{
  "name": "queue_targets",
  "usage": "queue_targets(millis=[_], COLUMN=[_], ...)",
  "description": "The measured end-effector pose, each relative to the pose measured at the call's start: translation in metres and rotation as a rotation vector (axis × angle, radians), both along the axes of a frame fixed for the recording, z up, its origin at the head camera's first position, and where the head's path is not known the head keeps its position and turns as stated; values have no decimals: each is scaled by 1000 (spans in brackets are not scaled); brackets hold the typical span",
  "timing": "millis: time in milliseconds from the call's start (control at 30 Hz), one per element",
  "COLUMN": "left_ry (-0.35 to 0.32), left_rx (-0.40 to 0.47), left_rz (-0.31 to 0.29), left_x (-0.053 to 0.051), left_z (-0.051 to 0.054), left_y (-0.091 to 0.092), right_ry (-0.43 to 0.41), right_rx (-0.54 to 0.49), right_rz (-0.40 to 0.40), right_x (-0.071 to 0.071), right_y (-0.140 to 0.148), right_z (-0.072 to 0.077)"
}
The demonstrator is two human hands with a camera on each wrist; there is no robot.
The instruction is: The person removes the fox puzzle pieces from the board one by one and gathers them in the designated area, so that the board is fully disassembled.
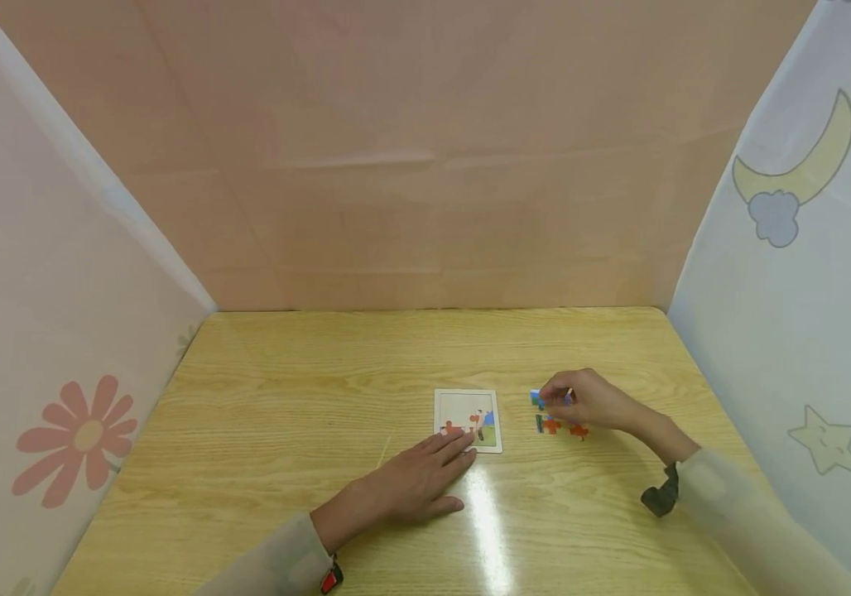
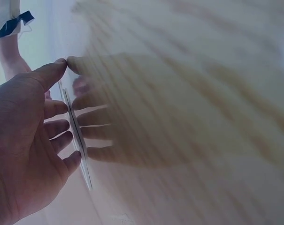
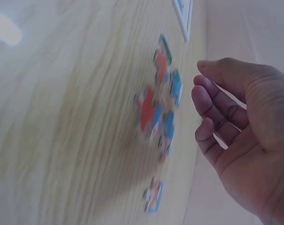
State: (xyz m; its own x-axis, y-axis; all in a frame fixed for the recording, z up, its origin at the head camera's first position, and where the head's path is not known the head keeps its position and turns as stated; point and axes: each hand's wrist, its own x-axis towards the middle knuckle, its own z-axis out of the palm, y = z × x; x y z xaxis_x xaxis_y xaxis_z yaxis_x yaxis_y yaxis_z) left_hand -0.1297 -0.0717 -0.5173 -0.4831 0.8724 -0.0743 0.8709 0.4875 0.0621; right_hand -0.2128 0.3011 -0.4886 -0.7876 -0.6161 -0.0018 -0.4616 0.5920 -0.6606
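Observation:
A white-bordered puzzle board (image 1: 465, 392) lies on the table, a few coloured pieces in its lower part. My left hand (image 1: 425, 476) rests with extended fingers on its lower edge; the left wrist view shows the fingertips of this hand (image 2: 26, 131) at the board's thin side (image 2: 75, 133). Right of the board, my right hand (image 1: 593, 401) hovers over loose pieces, among them a red one (image 1: 551, 425) and a blue-green one (image 1: 536, 399). In the right wrist view this hand (image 3: 254, 117) has loosely bent fingers with nothing visible between them, beside several pieces (image 3: 148, 110).
The wooden table (image 1: 284, 381) has a pinkish cloth wall (image 1: 433, 165) behind it and pale patterned cloths at both sides. One loose piece (image 3: 154, 196) lies apart from the others in the right wrist view, where a corner of the board (image 3: 185, 23) shows at the top.

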Motion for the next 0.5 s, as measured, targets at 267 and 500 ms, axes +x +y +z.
queue_targets(millis=[267,500], left_ry=[-5,-3], left_rx=[12,12], left_rz=[2,5], left_x=[0,0], left_z=[1,0], left_y=[3,9], right_ry=[14,38], right_rx=[-22,-20], right_rz=[55,92], right_x=[-7,-11], right_y=[-28,-52], right_z=[1,-1])
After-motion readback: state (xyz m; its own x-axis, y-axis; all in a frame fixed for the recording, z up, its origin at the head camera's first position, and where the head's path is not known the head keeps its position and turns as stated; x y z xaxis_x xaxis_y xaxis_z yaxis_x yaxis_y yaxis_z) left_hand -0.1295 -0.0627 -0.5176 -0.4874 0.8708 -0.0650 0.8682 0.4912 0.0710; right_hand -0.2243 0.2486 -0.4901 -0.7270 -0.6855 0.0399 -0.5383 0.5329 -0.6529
